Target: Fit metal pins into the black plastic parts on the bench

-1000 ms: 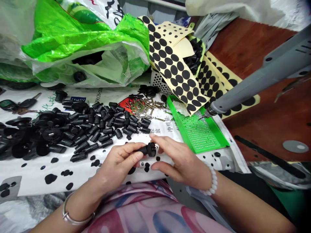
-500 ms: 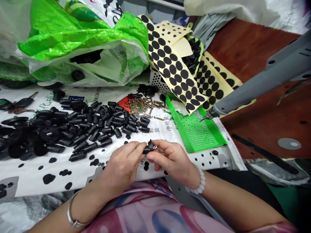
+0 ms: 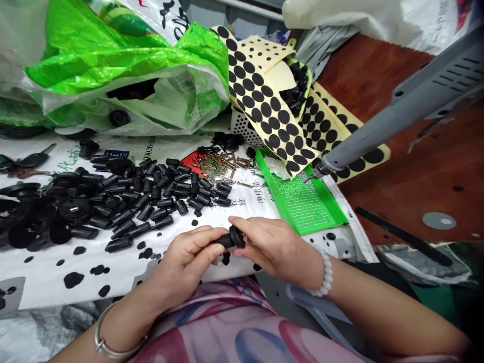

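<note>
Between my two hands is a black plastic knob-like part (image 3: 236, 236), a short ribbed cylinder with a wider round collar. My left hand (image 3: 185, 257) pinches its cylinder end between thumb and fingers. The fingers of my right hand (image 3: 282, 247) close round the collar end and partly hide it. Left of my hands lies a heap of loose black cylindrical caps (image 3: 155, 189). Small metal strips (image 3: 225, 166) are scattered behind them. A green tray (image 3: 308, 206) holding rows of tiny screws stands beyond my right hand.
A grey electric screwdriver (image 3: 370, 126) slants in from the right, its tip over the tray. Dotted sticker sheets (image 3: 260, 101) drape over a white perforated basket (image 3: 245, 128). A green plastic bag (image 3: 132, 65) stands at the back left; keys (image 3: 32, 161) lie at the left.
My right hand has shifted its grip and now wraps round the collar end, where a metal tip showed before. My left thumb has come down along the cylinder. The view has shifted slightly.
</note>
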{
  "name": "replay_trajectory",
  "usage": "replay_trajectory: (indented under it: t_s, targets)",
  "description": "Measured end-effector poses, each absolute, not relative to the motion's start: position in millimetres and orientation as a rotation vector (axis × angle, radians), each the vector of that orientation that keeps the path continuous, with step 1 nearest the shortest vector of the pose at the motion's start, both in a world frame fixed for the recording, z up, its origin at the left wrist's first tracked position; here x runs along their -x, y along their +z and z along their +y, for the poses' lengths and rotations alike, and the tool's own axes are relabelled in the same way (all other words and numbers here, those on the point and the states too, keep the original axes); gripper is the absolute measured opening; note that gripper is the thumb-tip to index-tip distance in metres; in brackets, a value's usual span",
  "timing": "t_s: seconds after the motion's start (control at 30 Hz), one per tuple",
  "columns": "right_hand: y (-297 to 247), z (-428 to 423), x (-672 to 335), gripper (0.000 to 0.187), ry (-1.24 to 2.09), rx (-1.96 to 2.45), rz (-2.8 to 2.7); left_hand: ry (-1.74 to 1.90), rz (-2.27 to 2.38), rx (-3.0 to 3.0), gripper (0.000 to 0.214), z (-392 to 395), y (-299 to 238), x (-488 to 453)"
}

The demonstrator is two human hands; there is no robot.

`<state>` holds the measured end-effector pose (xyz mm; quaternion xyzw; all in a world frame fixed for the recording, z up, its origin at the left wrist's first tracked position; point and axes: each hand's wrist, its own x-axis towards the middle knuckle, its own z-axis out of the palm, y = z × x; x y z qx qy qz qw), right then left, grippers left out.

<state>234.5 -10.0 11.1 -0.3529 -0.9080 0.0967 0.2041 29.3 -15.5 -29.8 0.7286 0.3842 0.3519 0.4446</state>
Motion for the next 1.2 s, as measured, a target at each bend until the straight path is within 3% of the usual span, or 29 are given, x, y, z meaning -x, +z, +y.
replay_trajectory:
  t_s: [0.27,0.63,1.03,1.2]
  targets:
    - [2,-8,-228,0.040,0.715,1.192,-2.272,0.997,0.925,-2.235,0.026,-15,-34,-32]
    - [-1,-11,-232,0.049,0.443,1.005,-2.482,0.841,0.849,-2.116,0.024,-13,-30,-27]
    - [0,-13,-217,0.025,1.634,1.364,-1.616,0.955,1.011,-2.577,0.024,-14,-37,-30]
    - [11,-4,-218,0.030,1.687,1.336,-1.583,0.928,0.960,-2.364,0.025,-10,-29,-25]
